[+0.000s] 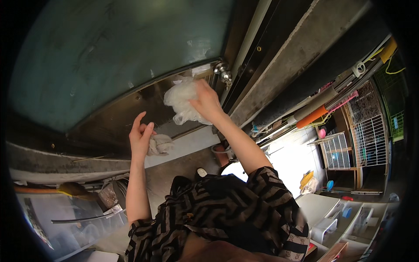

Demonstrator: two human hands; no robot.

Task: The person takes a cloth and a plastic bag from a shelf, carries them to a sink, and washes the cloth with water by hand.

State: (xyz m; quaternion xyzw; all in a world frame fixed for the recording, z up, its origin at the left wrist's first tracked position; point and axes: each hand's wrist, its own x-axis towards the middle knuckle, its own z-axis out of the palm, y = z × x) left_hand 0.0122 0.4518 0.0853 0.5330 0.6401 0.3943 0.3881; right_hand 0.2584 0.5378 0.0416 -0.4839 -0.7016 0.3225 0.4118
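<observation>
My right hand (208, 101) grips a crumpled translucent white plastic bag (183, 100), with slight blur at the fingers. It is just below and left of a shiny metal door knob (223, 72) with a key-like piece in it. My left hand (140, 136) is lower and to the left, its index finger and thumb apart and the other fingers curled. A wadded off-white rag (160, 145) shows behind the thumb, seemingly held by those curled fingers. Before both hands stands a door with a dark metal lower part (131, 104) and a greenish panel (124, 49).
A concrete ledge (278, 49) runs along the right, beside poles with an orange grip (312, 117). White wire cages (368, 140) stand farther right. Plastic drawers (340, 219) are at lower right. A broom (77, 190) and clear plastic sheeting (68, 222) lie at lower left.
</observation>
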